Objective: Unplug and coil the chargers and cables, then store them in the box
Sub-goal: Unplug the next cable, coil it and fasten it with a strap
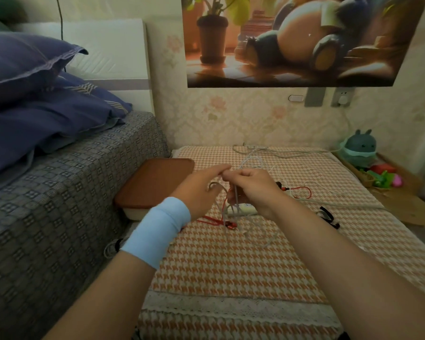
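Orange-checked cloth (231, 266) spread beneath both hands, brown-lidded box (155, 182) just left of them. Left hand (199, 190) and right hand (253, 187) raised together, fingertips touching, each pinched shut on white cable (252, 159) looping up behind. White power strip (243, 209) and red cable (302, 190) lying below.

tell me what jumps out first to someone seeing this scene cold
Two bare hands meet mid-frame, the left hand with a light blue wristband, the right hand beside it, both pinching a thin white cable above the orange houndstooth cloth. Under them lie a red cable and a white power strip; a brown-lidded box sits left.
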Available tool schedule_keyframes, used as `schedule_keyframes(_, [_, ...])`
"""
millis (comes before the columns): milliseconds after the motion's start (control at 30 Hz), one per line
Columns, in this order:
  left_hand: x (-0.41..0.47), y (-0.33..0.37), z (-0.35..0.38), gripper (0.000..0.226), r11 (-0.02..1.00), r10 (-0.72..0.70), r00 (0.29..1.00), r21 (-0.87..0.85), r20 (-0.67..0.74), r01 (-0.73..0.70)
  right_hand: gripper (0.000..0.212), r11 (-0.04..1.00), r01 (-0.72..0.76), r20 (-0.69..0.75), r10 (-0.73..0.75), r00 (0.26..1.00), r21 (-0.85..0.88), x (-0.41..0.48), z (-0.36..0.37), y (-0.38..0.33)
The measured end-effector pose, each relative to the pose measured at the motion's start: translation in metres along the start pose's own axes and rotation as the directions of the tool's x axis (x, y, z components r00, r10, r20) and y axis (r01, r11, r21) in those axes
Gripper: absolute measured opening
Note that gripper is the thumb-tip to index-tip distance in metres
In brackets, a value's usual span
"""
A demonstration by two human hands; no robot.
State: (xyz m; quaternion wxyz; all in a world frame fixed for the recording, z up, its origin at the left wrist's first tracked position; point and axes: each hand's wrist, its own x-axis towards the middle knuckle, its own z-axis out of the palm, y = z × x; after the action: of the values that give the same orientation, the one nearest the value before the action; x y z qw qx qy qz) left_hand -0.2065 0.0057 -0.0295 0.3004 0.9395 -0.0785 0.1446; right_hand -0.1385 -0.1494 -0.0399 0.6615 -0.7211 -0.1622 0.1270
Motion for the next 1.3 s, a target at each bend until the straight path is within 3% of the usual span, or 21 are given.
schedule_keyframes(167, [0.008,-0.010,0.005,0.018,0.994,-0.109,0.994,-0.001,-0.026,0.109,0.018,0.993,0.067,0.108,-0.056,0.993,-0.101,-0.006,-0.004,0.006])
schedule_keyframes(233, [0.010,-0.012,0.003,0.021,0.989,-0.129,0.991,0.065,-0.043,0.131,0.004,0.980,0.099,0.170,-0.069,0.983,-0.174,-0.007,-0.005,0.005])
schedule_keyframes(300, [0.010,-0.011,0.004,0.024,0.986,-0.131,0.983,0.085,-0.127,0.142,0.011,0.948,0.104,0.209,-0.041,0.977,-0.301,-0.005,-0.006,0.009])
schedule_keyframes(400, [0.008,-0.011,-0.004,0.025,0.979,-0.172,0.931,0.046,-0.321,0.197,0.005,0.838,0.069,0.221,0.063,0.973,-0.542,-0.003,-0.015,0.022])
schedule_keyframes(467, [0.005,-0.013,-0.011,0.025,0.967,-0.220,0.878,0.022,-0.426,0.253,0.012,0.811,0.024,0.180,0.101,0.978,-0.584,-0.002,-0.024,0.027])
schedule_keyframes(567, [0.003,-0.013,-0.013,0.033,0.951,-0.262,0.806,0.001,-0.530,0.310,0.038,0.824,-0.021,0.117,0.106,0.987,-0.567,-0.005,-0.030,0.019])
schedule_keyframes(667, [0.007,-0.016,-0.009,0.031,0.939,-0.299,0.757,-0.038,-0.581,0.342,0.038,0.839,-0.016,0.217,0.159,0.963,-0.544,-0.012,-0.027,0.010])
schedule_keyframes(733, [0.007,-0.021,-0.005,0.030,0.924,-0.328,0.727,-0.045,-0.604,0.380,0.038,0.898,-0.033,0.291,0.177,0.940,-0.439,-0.015,-0.024,0.008])
schedule_keyframes(833, [0.006,-0.026,0.004,0.014,0.873,-0.211,0.689,0.182,-0.694,0.451,0.037,0.976,-0.085,0.249,0.135,0.959,-0.201,-0.014,-0.022,0.007])
schedule_keyframes(900, [0.006,-0.020,0.010,0.018,0.944,0.002,0.755,0.250,-0.656,0.214,0.036,0.988,-0.113,0.149,0.128,0.981,-0.102,-0.012,-0.018,0.006])
schedule_keyframes(967, [0.004,-0.007,0.019,0.015,0.996,0.085,0.862,0.052,-0.500,-0.069,0.034,0.989,-0.148,0.096,0.146,0.985,0.013,-0.008,-0.016,0.007])
schedule_keyframes(1067, [-0.004,-0.001,0.034,0.009,0.976,-0.030,0.976,-0.219,-0.214,-0.018,0.035,0.974,-0.167,0.058,0.159,0.986,0.156,-0.004,-0.017,0.007])
schedule_keyframes(1133, [-0.008,-0.010,0.040,0.026,0.936,-0.063,0.997,-0.348,-0.036,0.046,0.035,0.956,-0.174,0.057,0.165,0.985,0.238,-0.002,-0.019,0.007])
schedule_keyframes(1200, [-0.009,-0.021,0.040,0.034,0.908,-0.089,0.995,-0.407,0.033,0.095,0.037,0.927,-0.190,0.087,0.171,0.981,0.322,-0.001,-0.020,0.007])
schedule_keyframes(1300, [-0.008,-0.024,0.045,0.015,0.868,-0.152,0.988,-0.481,-0.024,0.122,0.042,0.875,-0.198,0.101,0.171,0.980,0.442,0.003,-0.022,0.006])
